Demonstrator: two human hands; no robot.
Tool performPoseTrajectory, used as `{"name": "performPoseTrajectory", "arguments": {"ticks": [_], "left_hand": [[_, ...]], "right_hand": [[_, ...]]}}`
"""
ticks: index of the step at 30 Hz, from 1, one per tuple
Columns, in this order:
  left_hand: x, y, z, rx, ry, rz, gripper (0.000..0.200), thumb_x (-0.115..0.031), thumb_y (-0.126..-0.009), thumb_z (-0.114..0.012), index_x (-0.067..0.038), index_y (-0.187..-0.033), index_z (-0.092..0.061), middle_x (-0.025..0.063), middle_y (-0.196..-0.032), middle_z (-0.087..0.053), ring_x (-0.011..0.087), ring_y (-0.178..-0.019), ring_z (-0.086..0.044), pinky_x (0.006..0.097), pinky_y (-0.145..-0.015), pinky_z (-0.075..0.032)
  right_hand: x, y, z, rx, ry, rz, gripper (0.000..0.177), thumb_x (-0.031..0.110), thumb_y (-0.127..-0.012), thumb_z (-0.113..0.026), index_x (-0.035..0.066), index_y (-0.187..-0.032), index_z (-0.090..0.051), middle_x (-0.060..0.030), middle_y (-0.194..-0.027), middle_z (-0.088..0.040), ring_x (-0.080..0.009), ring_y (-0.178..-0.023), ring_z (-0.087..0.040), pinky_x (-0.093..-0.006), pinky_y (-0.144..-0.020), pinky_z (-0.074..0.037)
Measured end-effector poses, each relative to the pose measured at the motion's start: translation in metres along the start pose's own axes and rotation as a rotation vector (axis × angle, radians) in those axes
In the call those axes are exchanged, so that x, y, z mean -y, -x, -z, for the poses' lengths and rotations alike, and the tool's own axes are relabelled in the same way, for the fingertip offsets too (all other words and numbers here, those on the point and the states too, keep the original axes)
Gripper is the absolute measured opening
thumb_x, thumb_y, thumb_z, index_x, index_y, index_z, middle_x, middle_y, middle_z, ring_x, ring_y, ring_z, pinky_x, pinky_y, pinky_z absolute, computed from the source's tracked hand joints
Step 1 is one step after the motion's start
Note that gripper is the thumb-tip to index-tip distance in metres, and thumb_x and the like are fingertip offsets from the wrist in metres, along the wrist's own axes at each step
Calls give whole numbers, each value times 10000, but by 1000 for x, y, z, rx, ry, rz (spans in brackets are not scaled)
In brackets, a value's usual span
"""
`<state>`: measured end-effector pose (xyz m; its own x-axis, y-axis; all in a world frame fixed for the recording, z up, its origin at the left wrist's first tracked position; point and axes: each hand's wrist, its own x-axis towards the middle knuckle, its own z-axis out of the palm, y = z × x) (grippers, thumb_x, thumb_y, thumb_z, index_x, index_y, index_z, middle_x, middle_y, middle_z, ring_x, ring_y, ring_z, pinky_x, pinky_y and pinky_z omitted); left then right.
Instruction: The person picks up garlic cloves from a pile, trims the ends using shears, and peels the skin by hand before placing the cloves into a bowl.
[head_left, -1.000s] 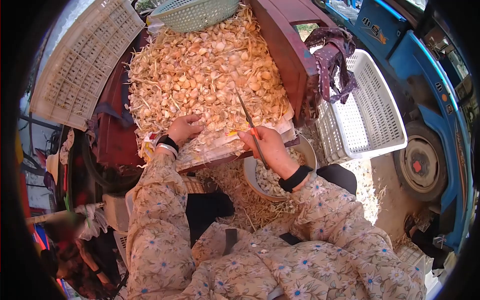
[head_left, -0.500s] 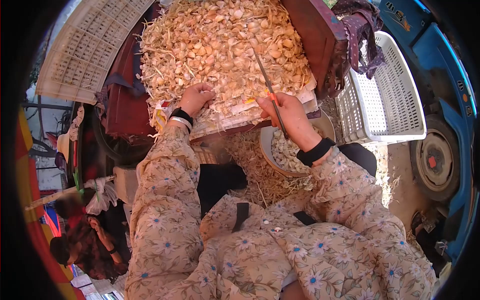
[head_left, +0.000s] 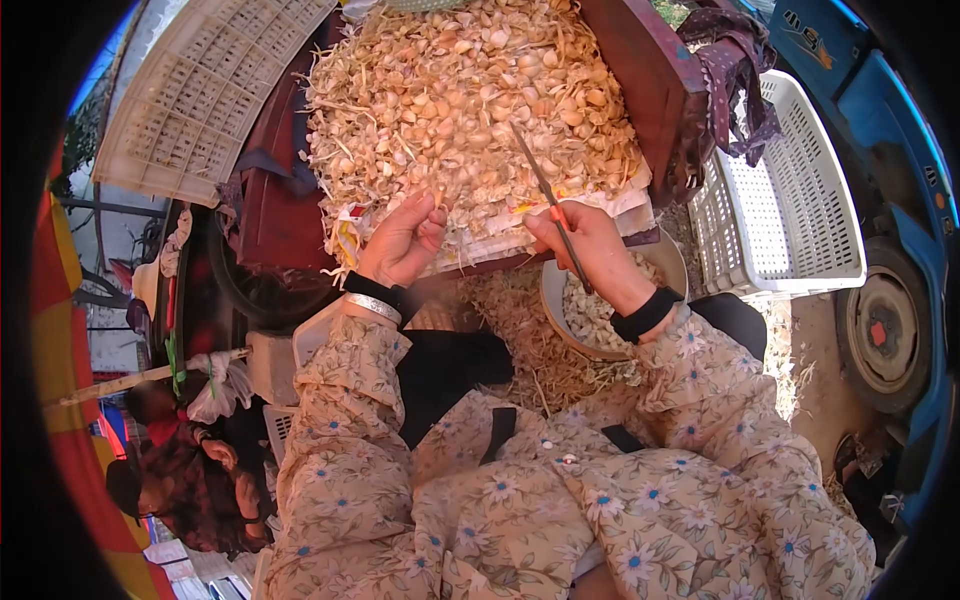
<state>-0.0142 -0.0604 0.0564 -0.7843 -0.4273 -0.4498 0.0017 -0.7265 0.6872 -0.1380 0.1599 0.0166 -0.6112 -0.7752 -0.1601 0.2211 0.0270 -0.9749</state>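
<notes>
A broad heap of garlic cloves (head_left: 470, 110) mixed with dry skins and stalks lies in front of me. At its near edge, my left hand (head_left: 405, 240) is closed, pinching a small garlic clove (head_left: 438, 199) between thumb and fingertips. My right hand (head_left: 597, 253) grips a long, thin, dark knife (head_left: 533, 163) with an orange band, its tip pointing away over the heap. Below the right hand stands a round bowl (head_left: 552, 312) of paler garlic pieces (head_left: 595, 320), partly hidden by the hand and wrist.
A white plastic crate (head_left: 780, 200) stands at the right, beside a blue vehicle (head_left: 905, 150). A slatted plastic panel (head_left: 205, 95) leans at the upper left. Dry husks (head_left: 520, 345) cover the ground under the heap. Another person (head_left: 195, 480) sits at the lower left.
My left hand has drawn back from the heap and turned up, and a clove now shows in its fingertips. The right hand still holds the knife. The whole view has shifted slightly.
</notes>
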Motion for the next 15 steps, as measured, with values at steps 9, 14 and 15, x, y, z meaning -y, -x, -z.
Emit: {"name": "performPoseTrajectory", "arguments": {"ticks": [9,14,15], "left_hand": [[49,46,-30,174,-209,138,217,-82,-890,-529,-4,-1091,-500,46,-902,-555,74,-697,-507,143,-538,-418],[62,61,-35,81,-214,121,223,-76,-891,-525,-12,-1103,-496,45,-900,-543,66,-662,-483,137,-511,-409],[64,65,-34,52,-205,124,213,-74,-892,-523,-13,-1095,-498,52,-897,-542,66,-653,-479,137,-506,-410]], "right_hand": [[-10,11,-22,132,-241,262,283,151,-777,-711,-11,-967,-577,-6,-752,-589,-54,-684,-536,-206,-610,-450],[-17,13,-24,130,21,305,191,137,-770,-706,-3,-827,-590,-4,-681,-567,-47,-648,-480,-217,-574,-421],[-18,15,-26,132,39,303,182,133,-766,-707,-1,-805,-590,-6,-666,-562,-48,-639,-469,-221,-566,-414]]}}
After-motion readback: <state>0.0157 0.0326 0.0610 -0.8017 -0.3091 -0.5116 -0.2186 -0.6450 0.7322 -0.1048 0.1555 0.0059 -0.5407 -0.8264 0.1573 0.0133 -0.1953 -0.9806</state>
